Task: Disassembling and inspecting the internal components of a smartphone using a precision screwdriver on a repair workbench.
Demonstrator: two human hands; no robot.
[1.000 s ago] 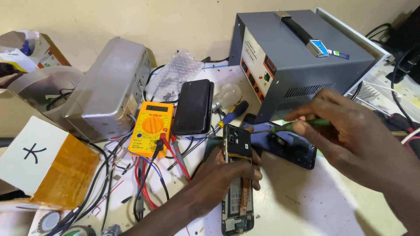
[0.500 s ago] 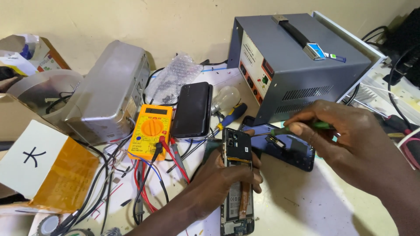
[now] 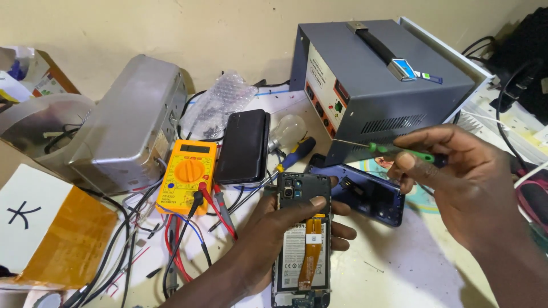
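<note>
My left hand [image 3: 274,239] grips an opened phone [image 3: 302,251], back cover off, battery and an orange flex cable showing; my thumb lies across it just below the camera module. My right hand [image 3: 462,182] is raised to the right of the phone and holds a thin green-handled screwdriver [image 3: 394,150], its metal tip pointing left in front of the grey box. A dark blue phone back cover [image 3: 368,194] lies on the table between my hands.
A grey metal power unit [image 3: 377,85] stands at the back right. A yellow multimeter [image 3: 188,174] with red and black leads, a black phone [image 3: 244,145], a light bulb [image 3: 288,126], a blue-and-yellow screwdriver [image 3: 294,155], a silver metal case [image 3: 128,125] and a white box [image 3: 45,228] crowd the left.
My right hand has lifted away from the blue cover with the green screwdriver and now holds it level in the air. My left hand has kept its hold on the phone.
</note>
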